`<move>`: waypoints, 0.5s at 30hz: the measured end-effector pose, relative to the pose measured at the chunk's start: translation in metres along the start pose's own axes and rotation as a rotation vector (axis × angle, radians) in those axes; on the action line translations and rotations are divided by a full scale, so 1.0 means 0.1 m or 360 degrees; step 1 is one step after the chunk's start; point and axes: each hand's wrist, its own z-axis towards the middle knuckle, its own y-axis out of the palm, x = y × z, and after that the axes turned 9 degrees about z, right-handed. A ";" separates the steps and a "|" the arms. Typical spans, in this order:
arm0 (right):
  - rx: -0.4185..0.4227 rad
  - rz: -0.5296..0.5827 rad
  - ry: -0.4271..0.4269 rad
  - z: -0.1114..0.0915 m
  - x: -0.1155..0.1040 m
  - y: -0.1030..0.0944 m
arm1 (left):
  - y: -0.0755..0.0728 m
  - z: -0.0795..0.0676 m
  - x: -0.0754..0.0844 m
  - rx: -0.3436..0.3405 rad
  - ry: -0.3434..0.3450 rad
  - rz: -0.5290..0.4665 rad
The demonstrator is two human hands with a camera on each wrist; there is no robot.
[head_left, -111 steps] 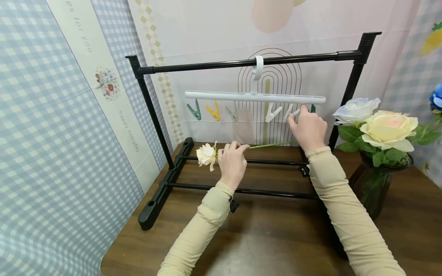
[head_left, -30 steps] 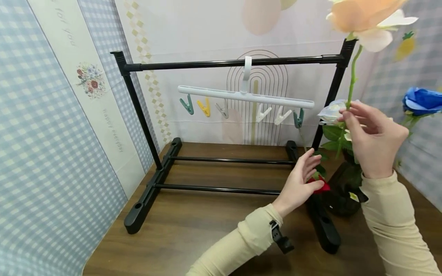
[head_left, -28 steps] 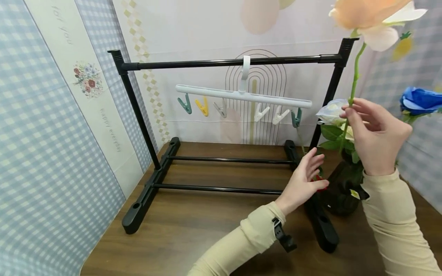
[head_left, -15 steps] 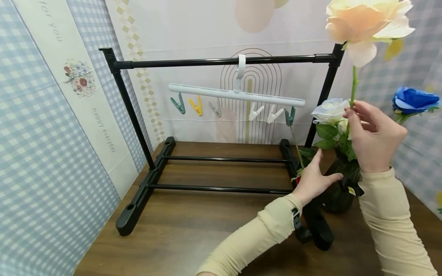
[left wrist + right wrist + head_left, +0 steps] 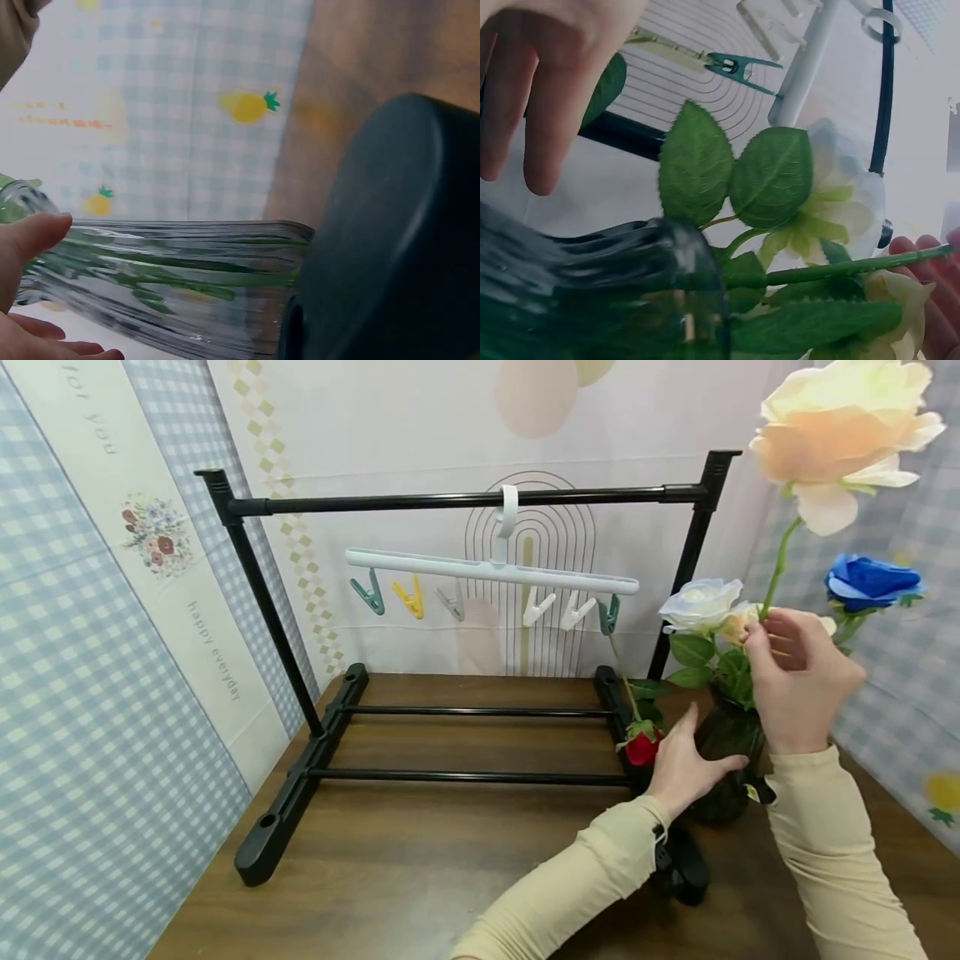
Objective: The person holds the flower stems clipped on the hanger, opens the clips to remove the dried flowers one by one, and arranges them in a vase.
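Note:
With curled fingers my right hand (image 5: 802, 685) pinches the green stem of a tall peach rose (image 5: 840, 435), its bloom high above the hand. In the right wrist view the stem (image 5: 832, 268) runs from the fingertips down to the mouth of the glass vase (image 5: 645, 262). My left hand (image 5: 686, 764) is beside the dark vase (image 5: 727, 747), thumb and fingers spread. The left wrist view has the thumb overlapping the vase neck, the other fingers at its other side. A white rose (image 5: 701, 606) and a blue rose (image 5: 873, 581) stand by the right hand.
A black rack (image 5: 450, 502) carries a white hanger (image 5: 435, 567) with several coloured clips. The right green clip (image 5: 609, 615) holds a red rose (image 5: 642, 749) upside down, close to my left hand. The rack's right foot (image 5: 686, 864) lies under the left wrist.
Earlier the left hand held a pale rose sideways below the hanger, right hand at the clips. Now the right hand holds the rose upright over the vase; the left hand has moved right to the vase.

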 end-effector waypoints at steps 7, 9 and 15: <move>-0.0049 -0.0173 0.0018 -0.09 0.08 -0.05 | 0.11 0.02 -0.02 0.0051 0.0071 0.0151; -0.0063 -0.0205 0.0018 -0.12 0.11 -0.06 | 0.14 0.02 -0.02 0.0060 0.0076 0.0164; -0.0117 -0.0271 -0.0019 -0.21 0.17 -0.09 | 0.21 0.03 -0.04 0.0123 0.0109 0.0218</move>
